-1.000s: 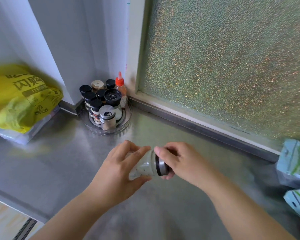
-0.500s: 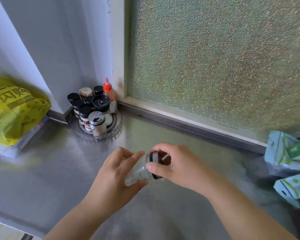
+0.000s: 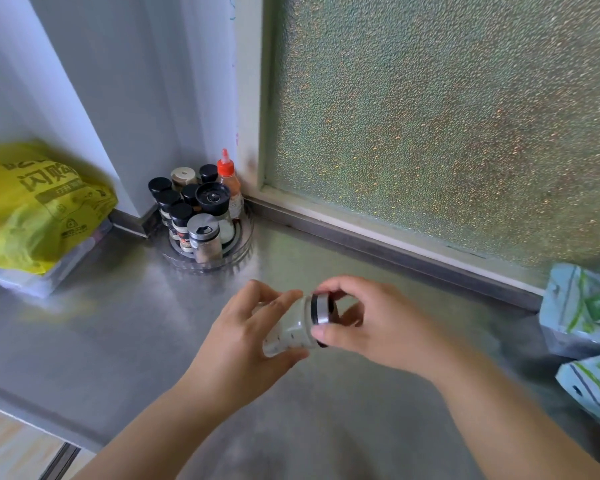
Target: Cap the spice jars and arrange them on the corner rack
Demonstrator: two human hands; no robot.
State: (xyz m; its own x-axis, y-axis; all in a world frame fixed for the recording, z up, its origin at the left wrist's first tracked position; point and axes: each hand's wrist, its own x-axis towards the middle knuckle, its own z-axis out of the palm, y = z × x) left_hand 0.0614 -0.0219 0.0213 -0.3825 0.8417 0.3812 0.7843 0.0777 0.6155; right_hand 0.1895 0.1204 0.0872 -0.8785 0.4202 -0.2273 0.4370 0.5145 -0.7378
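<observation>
Held above the steel counter (image 3: 84,327), near centre: one clear spice jar (image 3: 290,327), tipped on its side with the mouth toward the right. Left hand (image 3: 243,344) wrapped round the jar body, fingers over the top, thumb beneath. Right hand (image 3: 371,327) pinched narrowly on the metal-banded cap (image 3: 321,309), fingertips at its rim; cap seated on the mouth, tightness not determinable. Judged light and rigid, probably glass or hard plastic, smooth-walled and therefore liable to slip; breakable if dropped on steel. Best hold judged to be round the body, not by the cap alone until thread confirmed tight. Round corner rack (image 3: 243,237) at far left, in the wall angle, well apart from the jar, crowded with capped jars (image 3: 181,216); free space apparent only on its right side. Yellow bag (image 3: 39,209) further left.
</observation>
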